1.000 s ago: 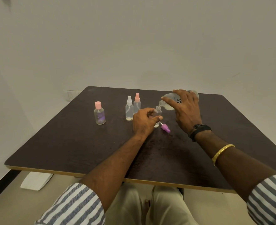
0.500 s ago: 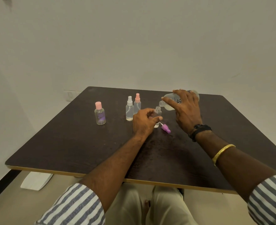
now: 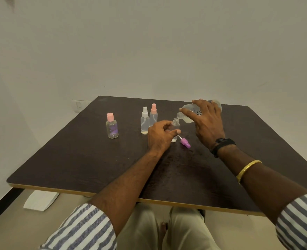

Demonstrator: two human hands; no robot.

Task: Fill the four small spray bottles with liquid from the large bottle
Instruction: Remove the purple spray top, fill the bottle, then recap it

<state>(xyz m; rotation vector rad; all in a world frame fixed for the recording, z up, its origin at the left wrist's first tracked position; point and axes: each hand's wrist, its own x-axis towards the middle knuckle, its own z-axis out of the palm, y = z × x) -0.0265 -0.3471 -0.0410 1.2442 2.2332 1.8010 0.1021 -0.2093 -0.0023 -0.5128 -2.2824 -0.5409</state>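
Observation:
My right hand grips the large clear bottle, tipped on its side with its mouth just above the open neck of a small uncapped spray bottle. That small bottle stands upright on the dark table, held by my left hand, fingers curled round its body. Its purple spray cap lies on the table just to the right. A white-capped spray bottle and a pink-capped spray bottle stand side by side to the left. Farther left stands a rounder pink-capped bottle.
The table's near edge runs across in front of my lap. A white pad lies on the floor at the lower left. A wall socket sits behind the table's far left corner.

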